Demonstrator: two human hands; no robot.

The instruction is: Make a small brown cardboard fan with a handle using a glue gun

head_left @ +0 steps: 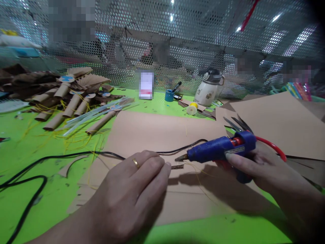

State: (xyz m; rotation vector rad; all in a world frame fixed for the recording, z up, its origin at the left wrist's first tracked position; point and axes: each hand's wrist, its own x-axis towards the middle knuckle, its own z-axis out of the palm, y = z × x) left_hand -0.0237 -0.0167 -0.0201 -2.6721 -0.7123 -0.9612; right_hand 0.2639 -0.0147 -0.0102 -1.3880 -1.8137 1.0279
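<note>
My right hand (pixel 256 166) is closed around the grip of a blue glue gun (pixel 218 149), with its metal nozzle pointing left toward a small dark strip (pixel 177 166) on the brown cardboard sheet (pixel 157 135). My left hand (pixel 137 183), a gold ring on one finger, rests on the cardboard with its fingers curled together. Its fingertips press on the near end of that small strip. The gun's black cord (pixel 50 159) runs left over the green table (pixel 38 203).
A heap of rolled brown paper tubes (pixel 63 101) and clear glue sticks (pixel 96 113) lies at the back left. A white jug (pixel 209 88), a blue cup (pixel 169 95), a yellow spool (pixel 192 108) and scissors (pixel 237 125) stand behind. A perforated metal screen (pixel 177 40) walls the far edge. More cardboard (pixel 279 122) lies right.
</note>
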